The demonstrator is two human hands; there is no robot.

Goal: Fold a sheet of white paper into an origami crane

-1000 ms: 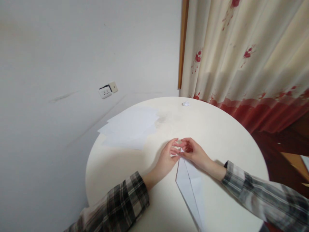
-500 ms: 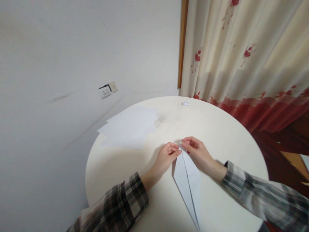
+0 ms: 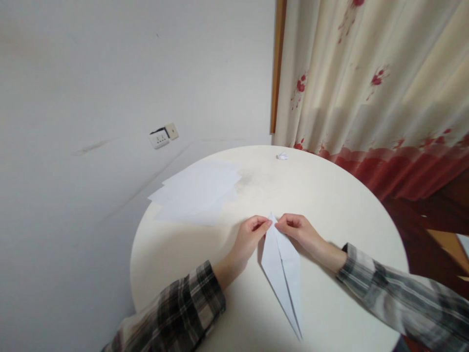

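A folded sheet of white paper, shaped like a long kite with a seam down its middle, lies in front of me. Its narrow tail points toward me and its short tip points away. My left hand pinches the left edge close to the far tip between thumb and fingers. On the opposite edge, my right hand pinches the paper at about the same height. The tip itself sticks out between the two hands. The fingertips under the paper are hidden.
The round white table carries a spread stack of white paper sheets at its left back. A small crumpled piece of paper rests near the far edge. Behind stand a wall with a socket and a flowered curtain.
The folded paper has shifted slightly away from me, and its near end now shows fully. My right fingers have come down from beside the tip onto the right edge.
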